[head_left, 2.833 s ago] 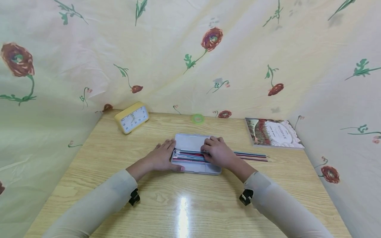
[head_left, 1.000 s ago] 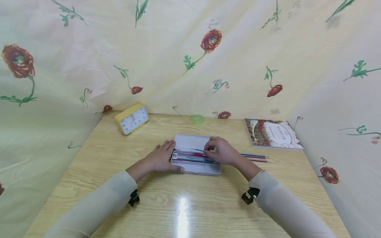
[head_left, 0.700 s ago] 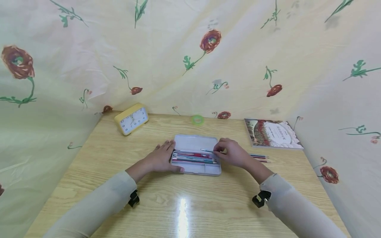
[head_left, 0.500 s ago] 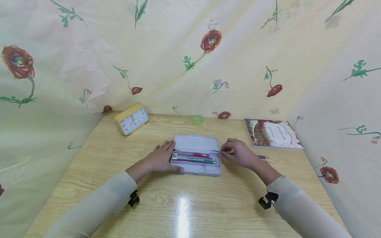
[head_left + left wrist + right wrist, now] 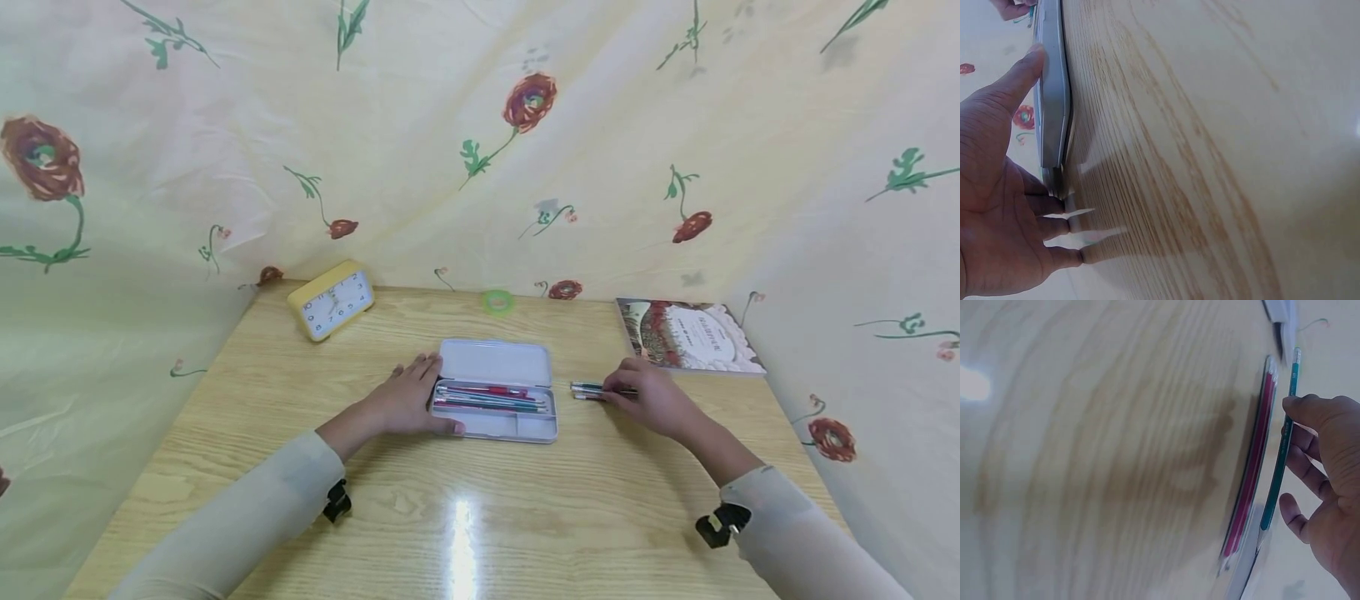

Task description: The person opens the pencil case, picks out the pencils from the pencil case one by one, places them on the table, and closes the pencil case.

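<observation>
A white pencil case (image 5: pixel 495 363) lies with its lid raised, several pencils (image 5: pixel 491 402) and a red pen (image 5: pixel 501 390) inside. My left hand (image 5: pixel 408 402) rests against its left end, fingers straight and spread; in the left wrist view the thumb (image 5: pixel 1027 65) touches the case's side. My right hand (image 5: pixel 651 398) is right of the case, over the table. Between thumb and fingers it pinches a green pencil (image 5: pixel 1281 450), seen plainly in the right wrist view. Beside that pencil a dark red pencil and another lie together (image 5: pixel 1254 462) on the table.
A yellow clock (image 5: pixel 332 300) stands at the back left. At the back edge sits a green tape roll (image 5: pixel 498 302). A book (image 5: pixel 690 335) lies at the back right, just behind my right hand. Flowered cloth (image 5: pixel 420 150) hangs around the wooden table (image 5: pixel 375 517).
My right hand has lifted a pencil out of the case and carried it right, over to the pencils on the table. My left hand has stayed at the case.
</observation>
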The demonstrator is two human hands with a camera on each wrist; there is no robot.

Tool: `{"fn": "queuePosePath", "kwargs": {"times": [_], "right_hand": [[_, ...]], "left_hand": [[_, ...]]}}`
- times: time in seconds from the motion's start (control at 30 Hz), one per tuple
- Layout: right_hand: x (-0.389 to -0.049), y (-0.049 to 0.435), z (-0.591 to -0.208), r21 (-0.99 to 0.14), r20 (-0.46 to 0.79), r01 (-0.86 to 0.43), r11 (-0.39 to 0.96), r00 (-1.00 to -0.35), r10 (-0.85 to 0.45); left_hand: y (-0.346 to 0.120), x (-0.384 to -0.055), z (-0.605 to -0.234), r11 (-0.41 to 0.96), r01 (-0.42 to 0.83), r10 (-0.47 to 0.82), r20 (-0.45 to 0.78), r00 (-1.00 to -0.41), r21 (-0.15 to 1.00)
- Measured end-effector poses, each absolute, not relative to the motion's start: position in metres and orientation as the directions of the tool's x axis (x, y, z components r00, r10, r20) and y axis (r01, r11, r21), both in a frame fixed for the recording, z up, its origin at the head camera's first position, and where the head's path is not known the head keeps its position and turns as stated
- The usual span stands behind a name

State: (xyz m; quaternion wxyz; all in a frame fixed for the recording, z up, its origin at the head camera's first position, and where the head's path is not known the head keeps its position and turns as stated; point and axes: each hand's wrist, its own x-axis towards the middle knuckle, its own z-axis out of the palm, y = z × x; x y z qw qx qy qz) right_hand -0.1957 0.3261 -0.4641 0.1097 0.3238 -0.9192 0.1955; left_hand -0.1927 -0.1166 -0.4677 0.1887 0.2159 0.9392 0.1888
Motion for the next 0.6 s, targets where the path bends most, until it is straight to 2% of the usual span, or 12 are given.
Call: {"fn": "queuePosePath", "kwargs": {"times": [0.33, 0.6], "right_hand": [[-0.191, 0.341, -0.474, -0.205, 0.383, -0.682, 0.702, -0.716, -0.584], [-0.188, 0.339, -0.479, -0.208, 0.337, -0.651, 0.73, -0.748, -0.571]], "left_hand": [[-0.116, -0.192, -0.466, 0.84, 0.319, 0.467, -0.283, -0.838, 0.439], [-0.115, -0.192, -0.467, 0.843, 0.326, 0.468, -0.283, -0.837, 0.429]]}}
